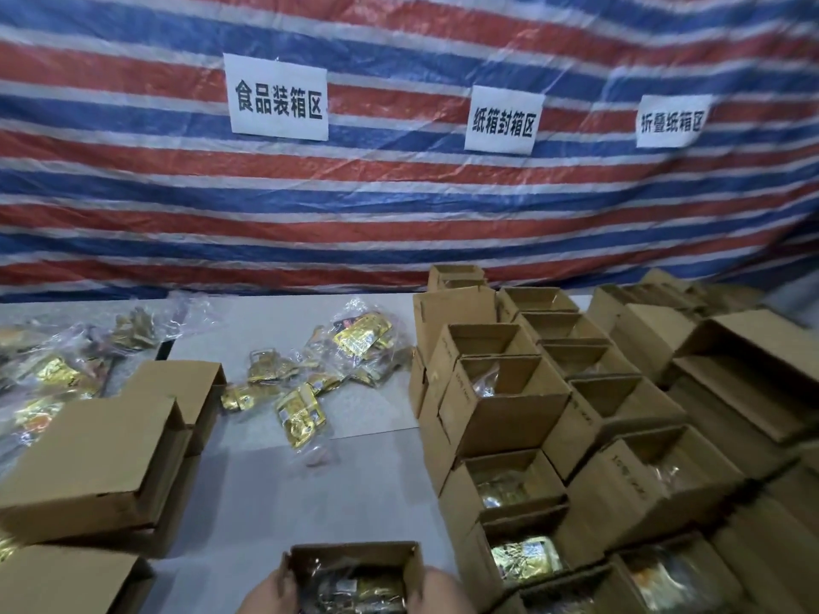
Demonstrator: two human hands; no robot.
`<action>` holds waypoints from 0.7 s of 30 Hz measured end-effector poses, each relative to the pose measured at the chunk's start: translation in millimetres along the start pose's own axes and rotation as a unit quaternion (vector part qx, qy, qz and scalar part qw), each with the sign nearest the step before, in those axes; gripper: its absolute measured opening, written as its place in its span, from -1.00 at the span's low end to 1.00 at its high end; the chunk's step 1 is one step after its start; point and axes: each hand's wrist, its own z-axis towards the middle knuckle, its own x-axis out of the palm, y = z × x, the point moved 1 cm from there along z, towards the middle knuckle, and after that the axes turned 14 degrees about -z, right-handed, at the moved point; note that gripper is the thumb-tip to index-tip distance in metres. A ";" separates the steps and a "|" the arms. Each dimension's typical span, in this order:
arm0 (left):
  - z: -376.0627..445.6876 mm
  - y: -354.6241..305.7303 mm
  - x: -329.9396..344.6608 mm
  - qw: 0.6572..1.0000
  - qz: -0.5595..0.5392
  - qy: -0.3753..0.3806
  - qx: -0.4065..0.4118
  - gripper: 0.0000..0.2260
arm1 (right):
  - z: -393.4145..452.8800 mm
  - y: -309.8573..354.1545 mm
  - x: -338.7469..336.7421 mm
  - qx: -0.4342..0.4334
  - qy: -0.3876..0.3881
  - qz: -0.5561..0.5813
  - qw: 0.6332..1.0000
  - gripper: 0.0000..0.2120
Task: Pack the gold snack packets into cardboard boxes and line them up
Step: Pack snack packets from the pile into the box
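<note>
At the bottom edge an open cardboard box (354,555) with gold packets inside is held between both hands. My left hand (270,589) grips its left wall, with the thumb hooked over the rim. On its right wall lies my right hand (438,589); the fingers are hidden. Loose gold snack packets (299,407) lie scattered on the grey table (319,498). Clear bags of more gold packets (361,339) lie behind them. At the right, open boxes (509,401) stand in rows, and several of them show gold packets inside.
Two empty boxes (102,449) lie stacked on their sides at the left, another box (66,578) at the bottom left. More bagged packets (48,378) pile up at the far left. A striped tarp with paper signs (277,97) hangs behind the table.
</note>
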 end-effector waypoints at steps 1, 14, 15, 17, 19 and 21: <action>-5.2 -6.7 -7.4 1.000 0.012 0.002 0.016 -0.62 | -7.6 9.9 -9.5 -0.012 -0.007 -0.011 1.000 -0.62; -81.3 -159.3 -22.3 0.973 -0.011 0.080 0.215 -0.71 | -86.1 -29.9 -150.3 0.031 -0.190 -0.014 0.981 -0.77; -85.7 -168.6 -14.5 0.973 -0.006 0.087 0.216 -0.71 | -85.8 -38.3 -157.8 0.036 -0.198 -0.023 0.979 -0.78; -91.5 -184.7 2.8 0.973 -0.013 0.110 0.205 -0.71 | -83.2 -54.4 -172.4 0.048 -0.210 -0.042 0.976 -0.79; -95.4 -199.2 20.8 0.974 -0.019 0.124 0.189 -0.70 | -76.6 -70.8 -186.6 0.058 -0.212 -0.073 0.973 -0.80; -96.9 -213.1 40.4 0.976 -0.021 0.130 0.175 -0.70 | -68.1 -86.9 -201.4 0.063 -0.207 -0.107 0.970 -0.81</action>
